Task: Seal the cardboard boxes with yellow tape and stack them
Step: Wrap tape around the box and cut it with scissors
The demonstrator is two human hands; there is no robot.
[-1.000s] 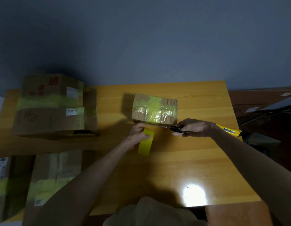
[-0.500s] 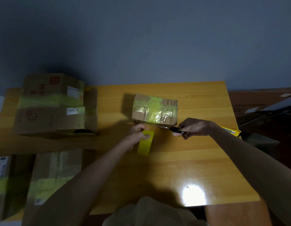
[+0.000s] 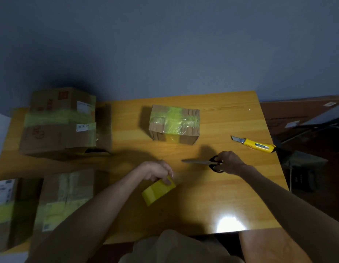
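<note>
A small cardboard box [image 3: 174, 123] wrapped in yellow tape sits at the middle of the wooden table [image 3: 231, 186]. My left hand [image 3: 157, 170] holds a roll of yellow tape [image 3: 158, 190] low over the table, nearer me than the box. My right hand [image 3: 229, 162] grips the black handles of a pair of scissors [image 3: 202, 162], whose closed blades point left. Both hands are apart from the box.
A larger taped box [image 3: 60, 122] stands at the table's back left. Two more taped boxes [image 3: 66, 198] [image 3: 4, 211] lie at the near left. A yellow utility knife [image 3: 254, 145] rests near the right edge. Dark furniture stands beyond that edge.
Both hands have drawn back toward me from the small box. The tape roll came away with my left hand, and a strip now stays on the box's front. The scissors moved down and right.
</note>
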